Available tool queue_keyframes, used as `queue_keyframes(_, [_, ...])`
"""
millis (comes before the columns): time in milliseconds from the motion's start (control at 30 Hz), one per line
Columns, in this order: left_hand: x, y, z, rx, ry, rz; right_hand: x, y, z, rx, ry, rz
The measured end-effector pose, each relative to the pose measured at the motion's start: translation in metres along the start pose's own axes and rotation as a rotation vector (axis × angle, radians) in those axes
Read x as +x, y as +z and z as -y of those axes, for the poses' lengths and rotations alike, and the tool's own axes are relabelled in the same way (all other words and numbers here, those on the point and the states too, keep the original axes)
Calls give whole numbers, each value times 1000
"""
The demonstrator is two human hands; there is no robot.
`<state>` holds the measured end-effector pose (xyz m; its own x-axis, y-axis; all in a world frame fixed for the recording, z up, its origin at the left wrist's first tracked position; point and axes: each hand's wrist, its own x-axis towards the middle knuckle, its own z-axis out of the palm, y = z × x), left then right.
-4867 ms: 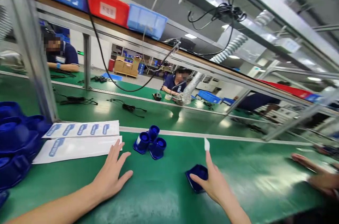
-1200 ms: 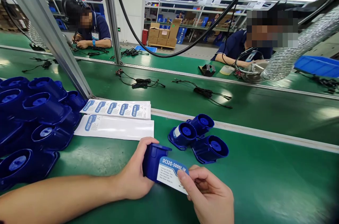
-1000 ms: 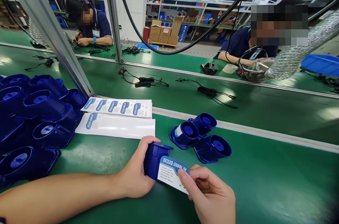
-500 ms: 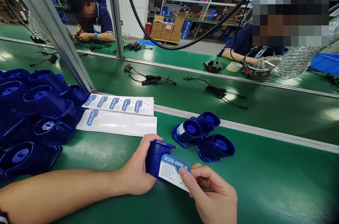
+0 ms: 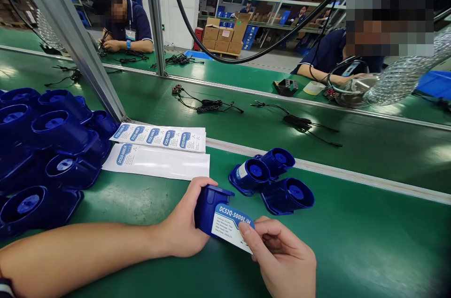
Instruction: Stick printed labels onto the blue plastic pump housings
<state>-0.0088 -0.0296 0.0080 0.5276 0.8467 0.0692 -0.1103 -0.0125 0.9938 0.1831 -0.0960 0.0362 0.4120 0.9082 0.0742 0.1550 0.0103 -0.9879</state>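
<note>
Gripping a dark blue plastic housing point(image 5: 204, 211), the left hand point(image 5: 183, 223) wraps around its left side, one digit over the top edge. The right hand point(image 5: 285, 253) pinches the right end of a label point(image 5: 229, 226), its thumb on the printed face. Housing and label are held above the near green bench point(image 5: 359, 246), at lower center. The housing is glossy, with a flat lip jutting out at the top. The label has a blue header reading "DC52Q-5000L/H" over white, with small lines of text. Its left part lies against the housing; whether it is stuck down cannot be told. The label faces the viewer, its long axis slanting down to the right.

Just beyond are two label sheets, a lower one point(image 5: 169, 161) with one label left and an upper one point(image 5: 162, 138) with five. To their right stand three blue housings point(image 5: 271, 178), round mouths up, each with a central disc; one carries a label. More housings form a pile point(image 5: 63, 136) at left.

Farther off, black cables point(image 5: 211, 106) lie near two seated co-workers. A blue bin point(image 5: 435, 84) and cardboard boxes point(image 5: 225, 37) hide their contents.
</note>
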Motion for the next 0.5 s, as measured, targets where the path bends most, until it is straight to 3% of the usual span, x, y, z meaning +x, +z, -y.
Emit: queue_keyframes(500, [0,0,1,-21,-10,1,1,-1,-2,3,12,1])
